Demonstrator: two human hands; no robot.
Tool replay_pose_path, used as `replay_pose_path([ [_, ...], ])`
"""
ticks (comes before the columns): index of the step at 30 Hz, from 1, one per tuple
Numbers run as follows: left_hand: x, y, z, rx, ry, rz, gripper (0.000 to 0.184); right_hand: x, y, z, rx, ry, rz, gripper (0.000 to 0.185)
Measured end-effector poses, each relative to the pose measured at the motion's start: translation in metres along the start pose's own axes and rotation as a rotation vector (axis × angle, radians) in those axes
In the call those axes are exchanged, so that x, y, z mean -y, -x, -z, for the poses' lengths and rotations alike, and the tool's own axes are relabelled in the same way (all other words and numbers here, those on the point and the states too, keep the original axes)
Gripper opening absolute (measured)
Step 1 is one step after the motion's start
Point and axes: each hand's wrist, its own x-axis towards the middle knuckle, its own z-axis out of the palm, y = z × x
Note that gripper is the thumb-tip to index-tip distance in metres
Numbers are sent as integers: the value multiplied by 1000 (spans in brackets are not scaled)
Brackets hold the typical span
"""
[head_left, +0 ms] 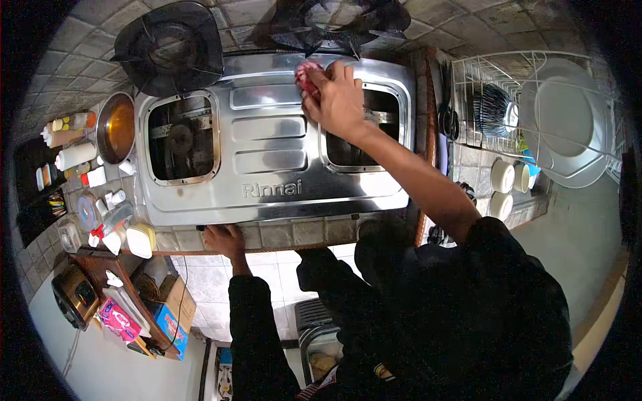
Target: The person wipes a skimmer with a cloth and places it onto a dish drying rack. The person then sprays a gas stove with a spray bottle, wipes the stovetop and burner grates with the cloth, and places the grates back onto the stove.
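Note:
My right hand [341,100] is closed around a crumpled red-and-white cloth [308,75], pressed on the back part of a shiny steel two-burner stove [271,204] marked Rinnai. Its forearm crosses over the right burner opening [348,148]. At the tiled counter's front edge lies my left hand [225,240], fingers spread on the tiles beside a small black piece [201,228] under the stove's front. The left burner opening [180,138] shows brown grime inside. Two black pan supports, one on the left [167,48] and one on the right [341,20], are off the stove, behind it.
Left of the stove stand a pan of amber liquid [116,128] and several bottles [75,156]. A white wire dish rack [491,67] with plates [565,113] is at right, near cups [503,176]. Below left, a cardboard box [179,304] sits on a shelf.

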Motion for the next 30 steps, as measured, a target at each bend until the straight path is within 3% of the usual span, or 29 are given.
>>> replay_pose_path([
  [3,3,0,-3,-17,-19,-19,60,-4,2,8,125,118,-82,54],
  [7,1,0,0,-6,-1,-19,60,-15,-2,13,119,150,-198,66],
  [12,3,1,1,30,34,12,60,-20,-3,6,87,160,-183,73],
  [17,11,4,-9,11,-29,1,59,3,5,10,190,192,46,73],
  [20,9,3,-7,-17,-22,-18,61,36,37,-4,136,94,166,72],
  [21,9,2,-8,2,-10,-7,63,52,45,6,348,87,193,63],
  [22,9,2,-7,21,2,4,65,63,65,-6,258,8,258,56],
  [23,7,2,-4,18,2,7,65,74,77,1,304,-106,325,53],
  [24,3,0,2,100,34,40,68,84,111,-48,231,-214,229,56],
  [25,2,0,5,182,67,73,72,98,116,-13,362,-206,315,64],
  [27,2,3,6,160,55,57,71,105,142,-14,204,-16,535,73],
  [30,4,2,3,117,59,28,70,89,144,-9,325,-190,503,75],
])
